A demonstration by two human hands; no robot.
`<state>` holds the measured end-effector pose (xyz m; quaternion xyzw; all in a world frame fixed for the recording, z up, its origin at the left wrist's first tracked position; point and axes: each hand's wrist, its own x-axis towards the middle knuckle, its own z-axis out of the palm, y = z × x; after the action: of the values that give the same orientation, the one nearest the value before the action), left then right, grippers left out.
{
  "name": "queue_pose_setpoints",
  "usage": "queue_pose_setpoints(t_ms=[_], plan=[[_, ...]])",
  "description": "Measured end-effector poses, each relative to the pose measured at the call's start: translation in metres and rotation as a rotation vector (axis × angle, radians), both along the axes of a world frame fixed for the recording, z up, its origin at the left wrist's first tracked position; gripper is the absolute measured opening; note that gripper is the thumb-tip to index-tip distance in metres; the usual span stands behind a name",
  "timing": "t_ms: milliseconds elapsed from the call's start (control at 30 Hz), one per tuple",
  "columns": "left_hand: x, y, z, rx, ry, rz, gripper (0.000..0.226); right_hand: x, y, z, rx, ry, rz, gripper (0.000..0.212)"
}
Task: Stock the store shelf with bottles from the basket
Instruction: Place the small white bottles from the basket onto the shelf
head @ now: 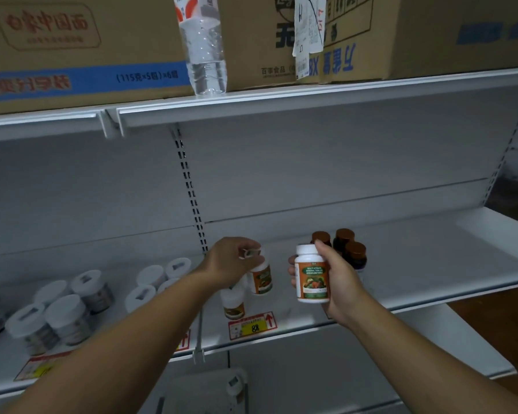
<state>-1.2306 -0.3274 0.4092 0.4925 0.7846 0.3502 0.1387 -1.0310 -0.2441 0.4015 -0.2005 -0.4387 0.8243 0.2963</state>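
White plastic showed under the fingertips of the left hand (232,261), which pinched the cap of a white bottle with an orange label (261,279) from above; that bottle stood upright on the white shelf (431,264), near its middle, close to the slotted upright. The right hand (331,279) held a second white bottle (311,274) upright in the air just above the shelf, fingers curled behind it and thumb across its green and orange label. A third white-capped bottle (233,303) stood nearer the shelf's front edge, just behind a yellow price tag (252,325). Three dark bottles with brown caps (346,246) stood clustered behind the right hand, toward the back of the shelf. White-lidded jars (63,312) filled the shelf's left part. On the shelf above, a clear water bottle (205,49) stood at the front edge between cardboard boxes (72,46).
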Motion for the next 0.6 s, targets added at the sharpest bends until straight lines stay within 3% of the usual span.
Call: queue_pose_setpoints(t_ms=[300,533,600], plan=[[-0.002,0.005,-0.037,-0.199,0.129,-0.017,0.038,0.014,0.009,0.004,0.283,-0.073,-0.05,0.041],[0.004,-0.012,-0.015,-0.241,0.165,0.036,0.066,-0.028,0.023,0.026,0.536,-0.201,-0.143,0.006],[0.0,-0.028,0.002,-0.221,0.274,0.101,0.068,-0.054,0.031,0.038,0.635,-0.258,-0.164,0.009]])
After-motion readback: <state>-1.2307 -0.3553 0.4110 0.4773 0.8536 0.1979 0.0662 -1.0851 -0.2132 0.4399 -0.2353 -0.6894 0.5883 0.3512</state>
